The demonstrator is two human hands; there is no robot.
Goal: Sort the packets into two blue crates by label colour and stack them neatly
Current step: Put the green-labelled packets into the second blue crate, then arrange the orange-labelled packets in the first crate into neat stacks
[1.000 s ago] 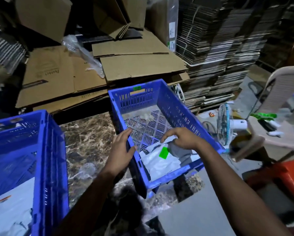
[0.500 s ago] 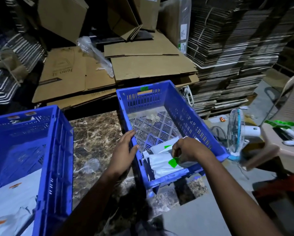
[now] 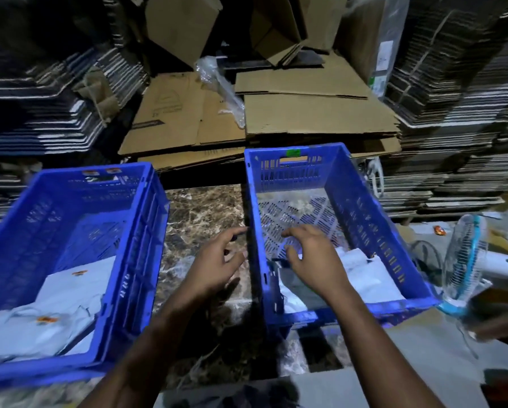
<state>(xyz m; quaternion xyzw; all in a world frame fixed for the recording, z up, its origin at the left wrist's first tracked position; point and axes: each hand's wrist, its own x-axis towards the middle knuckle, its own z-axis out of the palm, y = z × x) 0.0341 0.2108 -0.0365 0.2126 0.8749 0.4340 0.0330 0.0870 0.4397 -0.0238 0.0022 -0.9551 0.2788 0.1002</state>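
Over the right crate (image 3: 373, 231) my right hand (image 3: 314, 260) hovers loose-fingered above white packets (image 3: 373, 278), left hand (image 3: 217, 263) spread beside the wall, likely to steady it; orange-labelled packets (image 3: 55, 307) fill the left crate (image 3: 140, 231).

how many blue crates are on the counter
2. The left crate holds orange-labelled packets; the right crate holds white packets at its near end. Both are in full view.
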